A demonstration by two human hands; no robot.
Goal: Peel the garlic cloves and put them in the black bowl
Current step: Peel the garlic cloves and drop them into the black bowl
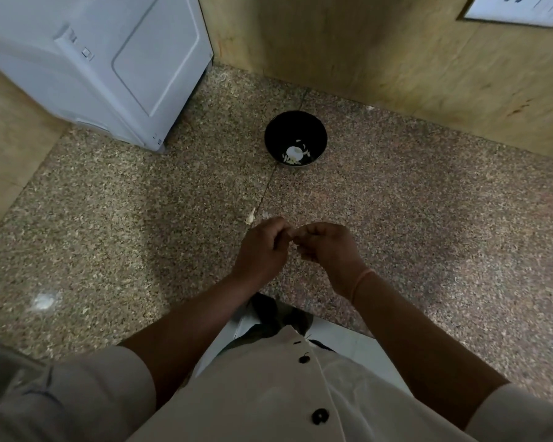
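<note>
Garlic clove (295,246) — one; black bowl (278,129) — one.

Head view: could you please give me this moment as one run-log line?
left hand: pinches garlic clove | right hand: pinches it too | black bowl: beyond hands, holds pale pieces | stage: peeling

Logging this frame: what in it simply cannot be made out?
Head view, all:
Garlic clove: nearly hidden by curled fingers of left hand and right hand; peel state unclear.
White bits in the black bowl: too small to tell cloves from skin.
White appliance: cut off by top and left edges.
Wall sheet: cut off by top edge, print blurred.
</note>
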